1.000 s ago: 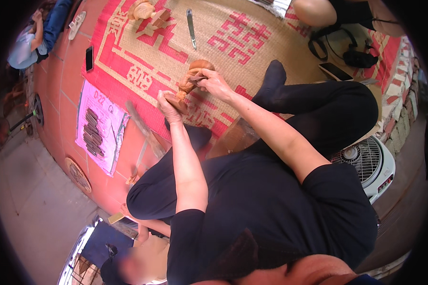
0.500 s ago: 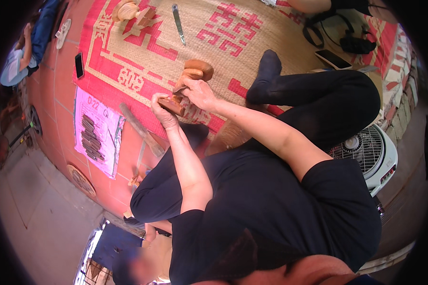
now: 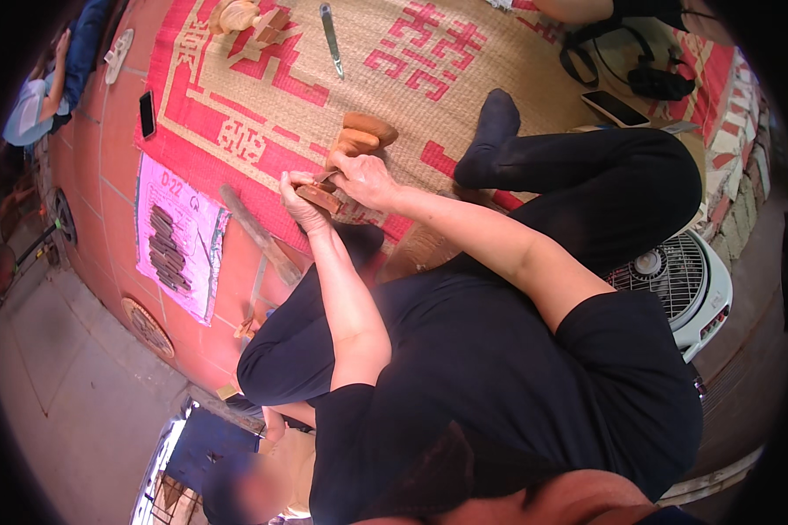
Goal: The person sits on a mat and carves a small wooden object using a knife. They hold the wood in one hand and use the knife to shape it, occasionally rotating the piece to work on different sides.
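Left hand: the left hand (image 3: 299, 194) is curled around a small reddish-brown wooden piece (image 3: 320, 198), holding it from the left side with the fingers wrapped under it.
Right hand: the right hand (image 3: 365, 178) is closed too, pressed against the same piece from the right; whether it pinches a small tool or only the wood itself, I cannot tell.
Where the piece sits: between both hands, held just above the woven mat (image 3: 464, 96), in front of the person's crossed legs.
Beyond the hands: two pale rounded wooden blocks (image 3: 365, 133) lie just past the right hand on the mat; farther out lies a long metal tool (image 3: 331, 37).
To the left of the left hand: a wooden stick (image 3: 258, 234) on the red tiled floor (image 3: 105, 157), then a pink sheet (image 3: 177, 236) with dark pieces laid in a row, and a dark phone (image 3: 147, 114).
To the right: a white fan (image 3: 683, 289) beside the knee.
Step in hand — by my reading, close handwork on the held piece, both hands steadying and shaping it.
Next move calls for: a firm left-hand hold while the right works in short, controlled strokes — the piece is small, so fingers sit close to any edge.
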### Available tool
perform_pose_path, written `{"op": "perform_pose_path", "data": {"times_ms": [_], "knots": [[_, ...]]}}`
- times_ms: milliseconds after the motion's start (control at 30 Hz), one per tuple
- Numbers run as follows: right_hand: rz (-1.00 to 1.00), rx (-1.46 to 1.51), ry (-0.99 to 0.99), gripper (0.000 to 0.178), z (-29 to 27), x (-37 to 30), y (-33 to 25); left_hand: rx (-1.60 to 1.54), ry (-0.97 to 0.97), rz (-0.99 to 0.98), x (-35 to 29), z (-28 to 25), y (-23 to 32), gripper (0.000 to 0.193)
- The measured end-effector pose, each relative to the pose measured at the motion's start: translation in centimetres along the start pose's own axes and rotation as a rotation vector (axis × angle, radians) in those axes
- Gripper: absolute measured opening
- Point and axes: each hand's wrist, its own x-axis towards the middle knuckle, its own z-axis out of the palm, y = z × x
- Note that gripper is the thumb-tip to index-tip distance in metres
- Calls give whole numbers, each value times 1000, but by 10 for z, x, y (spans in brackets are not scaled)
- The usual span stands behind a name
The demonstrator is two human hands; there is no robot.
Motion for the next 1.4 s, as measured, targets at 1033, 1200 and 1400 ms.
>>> {"op": "perform_pose_path", "data": {"times_ms": [1033,1200,1400], "knots": [[-4,59,-76,18,-3,-1,-7,-34,150,-76,-2,11,3,37],[-93,-60,-216,17,-33,-11,0,35,219,-17,-5,21,9,36],[-2,121,-11,18,-25,9,-7,-22,194,-68,3,9,0,38]]}}
